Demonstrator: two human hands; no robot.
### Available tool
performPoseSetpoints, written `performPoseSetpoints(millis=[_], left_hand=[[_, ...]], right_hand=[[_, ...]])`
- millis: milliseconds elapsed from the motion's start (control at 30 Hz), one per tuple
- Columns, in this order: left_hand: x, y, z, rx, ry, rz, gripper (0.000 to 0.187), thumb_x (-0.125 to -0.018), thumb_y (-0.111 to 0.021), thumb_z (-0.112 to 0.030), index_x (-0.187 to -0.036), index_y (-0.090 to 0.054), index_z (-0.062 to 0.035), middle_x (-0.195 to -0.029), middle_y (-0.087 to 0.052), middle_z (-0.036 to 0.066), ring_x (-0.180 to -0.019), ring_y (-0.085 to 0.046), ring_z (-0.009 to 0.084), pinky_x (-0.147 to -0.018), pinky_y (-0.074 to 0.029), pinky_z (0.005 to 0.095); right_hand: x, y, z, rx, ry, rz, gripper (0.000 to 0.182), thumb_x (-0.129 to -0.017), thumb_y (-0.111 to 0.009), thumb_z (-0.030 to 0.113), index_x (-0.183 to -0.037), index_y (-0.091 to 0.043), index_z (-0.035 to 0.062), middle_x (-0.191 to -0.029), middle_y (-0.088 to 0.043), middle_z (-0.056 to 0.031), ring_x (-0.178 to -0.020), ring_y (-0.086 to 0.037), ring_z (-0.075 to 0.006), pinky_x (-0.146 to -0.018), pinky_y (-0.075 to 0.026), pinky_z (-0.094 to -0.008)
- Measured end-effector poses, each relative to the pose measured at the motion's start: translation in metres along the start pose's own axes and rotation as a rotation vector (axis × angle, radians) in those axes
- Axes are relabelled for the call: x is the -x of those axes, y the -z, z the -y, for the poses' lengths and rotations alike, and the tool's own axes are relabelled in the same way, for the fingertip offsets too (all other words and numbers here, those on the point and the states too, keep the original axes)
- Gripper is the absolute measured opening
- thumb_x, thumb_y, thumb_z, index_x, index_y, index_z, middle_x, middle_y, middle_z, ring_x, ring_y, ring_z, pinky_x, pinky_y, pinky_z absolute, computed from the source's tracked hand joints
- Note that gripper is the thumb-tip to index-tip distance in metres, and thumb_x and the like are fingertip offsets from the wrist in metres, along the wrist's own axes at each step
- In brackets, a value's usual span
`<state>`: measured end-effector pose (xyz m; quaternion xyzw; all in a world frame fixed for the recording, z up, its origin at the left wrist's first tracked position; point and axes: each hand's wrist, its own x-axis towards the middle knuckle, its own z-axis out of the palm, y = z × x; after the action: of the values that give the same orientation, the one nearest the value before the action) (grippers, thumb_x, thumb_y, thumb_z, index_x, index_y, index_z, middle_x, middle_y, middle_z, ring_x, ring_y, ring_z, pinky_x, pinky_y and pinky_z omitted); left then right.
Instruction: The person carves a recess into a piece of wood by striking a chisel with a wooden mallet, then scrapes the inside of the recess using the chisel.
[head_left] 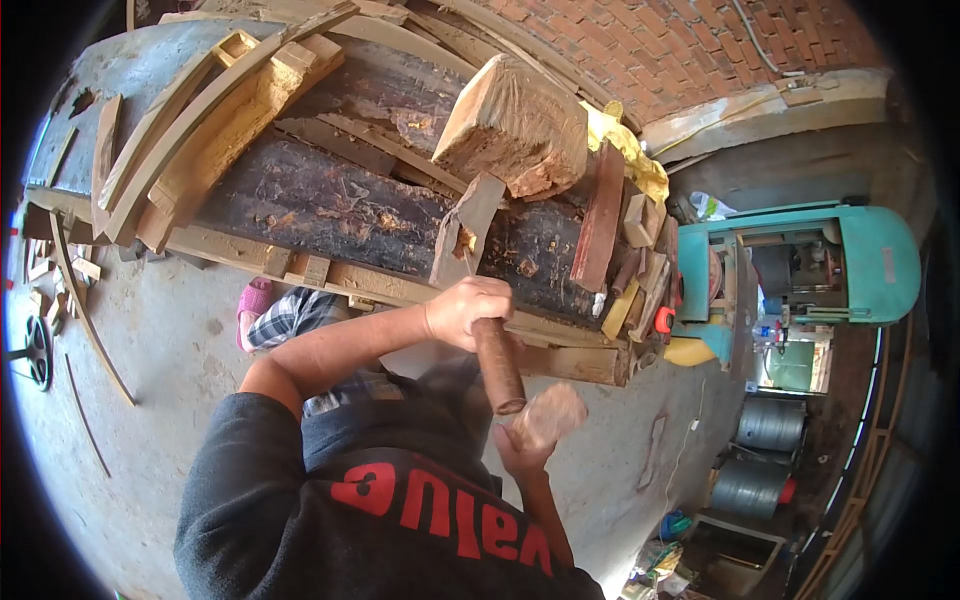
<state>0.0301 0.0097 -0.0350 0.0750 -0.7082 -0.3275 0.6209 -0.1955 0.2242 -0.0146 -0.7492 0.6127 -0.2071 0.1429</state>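
My left hand (468, 312) is closed around a chisel, whose thick brown wooden handle (498, 372) points back toward my body. Its tip meets a rough notch in a small flat board (455, 228), which leans against a big wood block (512, 125). In my right hand (522, 452) is a wooden mallet (548, 412), slightly blurred, close beside the end of the handle. Both the board and the block rest on a dark, rough-barked log (330, 205).
Curved wooden strips (190, 125) lie across the log's left end. To the right are a reddish board (598, 215), a yellow cloth (628, 150) and a red tape measure (664, 319). A turquoise machine (880, 265) stands farther right. Offcuts (85, 268) litter the floor at left.
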Motion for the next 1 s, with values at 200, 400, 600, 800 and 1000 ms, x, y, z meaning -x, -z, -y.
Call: performPoseSetpoints(millis=[200, 400, 600, 800, 1000], left_hand=[[0.001, 0.001, -0.005, -0.031, -0.015, 0.077, 0.042, -0.069, -0.082, -0.028, -0.071, -0.046, -0.0067, -0.064, -0.048, 0.01, -0.06, -0.051, 0.033, -0.053, -0.041, 0.0415], [-0.005, 0.002, -0.001, -0.06, -0.04, 0.018, 0.043, -0.069, -0.082, -0.029, -0.071, -0.045, -0.0068, -0.064, -0.047, 0.009, -0.06, -0.051, 0.0325, -0.053, -0.041, 0.0415], [0.003, -0.009, 0.002, -0.095, -0.074, 0.019, 0.044, -0.069, -0.083, -0.028, -0.069, -0.043, -0.008, -0.065, -0.046, 0.008, -0.058, -0.05, 0.0305, -0.052, -0.039, 0.0402], [0.002, -0.007, -0.002, -0.142, -0.061, -0.062, 0.043, -0.069, -0.082, -0.026, -0.068, -0.043, -0.0077, -0.064, -0.044, 0.008, -0.058, -0.049, 0.0304, -0.053, -0.039, 0.0406], [-0.018, -0.007, -0.003, -0.115, 0.068, 0.109, 0.035, -0.07, -0.078, -0.02, -0.071, -0.046, -0.0057, -0.066, -0.049, 0.011, -0.063, -0.053, 0.0342, -0.056, -0.041, 0.0436]], right_hand=[[-0.034, 0.04, 0.059, -0.439, 0.202, -0.226, 0.043, -0.067, -0.076, 0.005, -0.102, -0.052, 0.0017, -0.084, -0.06, -0.01, -0.071, -0.057, -0.0186, -0.068, -0.048, -0.0339], [-0.024, 0.01, 0.049, -0.357, -0.183, -0.285, 0.042, -0.07, -0.073, 0.006, -0.105, -0.049, 0.0016, -0.086, -0.063, -0.0112, -0.083, -0.063, -0.0235, -0.08, -0.049, -0.0333], [-0.034, 0.032, 0.041, -0.689, 0.249, -0.203, 0.042, -0.069, -0.075, 0.007, -0.103, -0.052, 0.0001, -0.089, -0.063, -0.0124, -0.08, -0.062, -0.0213, -0.075, -0.049, -0.0334], [-0.018, 0.007, 0.042, -0.47, -0.219, -0.269, 0.05, -0.067, -0.082, 0.012, -0.108, -0.055, -0.0014, -0.091, -0.064, -0.0127, -0.09, -0.063, -0.0204, -0.079, -0.051, -0.0357], [-0.005, 0.02, 0.022, -0.03, 0.017, 0.022, 0.041, -0.065, -0.082, 0.012, -0.095, -0.056, 0.0007, -0.085, -0.065, -0.0104, -0.076, -0.064, -0.022, -0.069, -0.049, -0.0322]])
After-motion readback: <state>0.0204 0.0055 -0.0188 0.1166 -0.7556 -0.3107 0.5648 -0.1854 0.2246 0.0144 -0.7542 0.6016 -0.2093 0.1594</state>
